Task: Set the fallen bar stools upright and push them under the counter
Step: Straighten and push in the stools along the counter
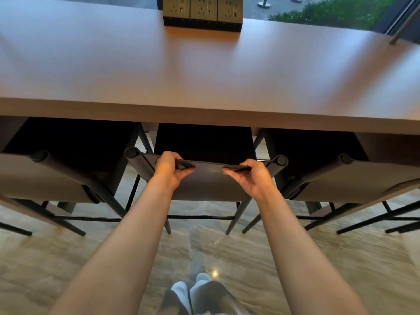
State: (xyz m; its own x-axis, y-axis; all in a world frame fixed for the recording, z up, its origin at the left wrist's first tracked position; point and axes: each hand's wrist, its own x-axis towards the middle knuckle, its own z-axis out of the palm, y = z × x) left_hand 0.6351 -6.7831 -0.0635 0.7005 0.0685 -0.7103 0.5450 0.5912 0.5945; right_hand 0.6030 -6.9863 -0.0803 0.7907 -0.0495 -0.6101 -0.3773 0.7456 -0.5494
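Observation:
A dark bar stool [208, 185] stands upright in front of me, its seat partly beneath the brown counter [204, 110]. My left hand [169, 168] grips the top edge of its backrest on the left side. My right hand [247, 176] grips the same edge on the right side. Two more upright stools flank it: the left stool [52, 178] and the right stool [354, 180], both with seats tucked under the counter edge.
A block of power sockets [202, 13] stands at the counter's far edge. A window with green shrubs [329, 10] lies beyond. The floor [91, 258] is polished pale stone. My white shoes [191, 289] show at the bottom centre.

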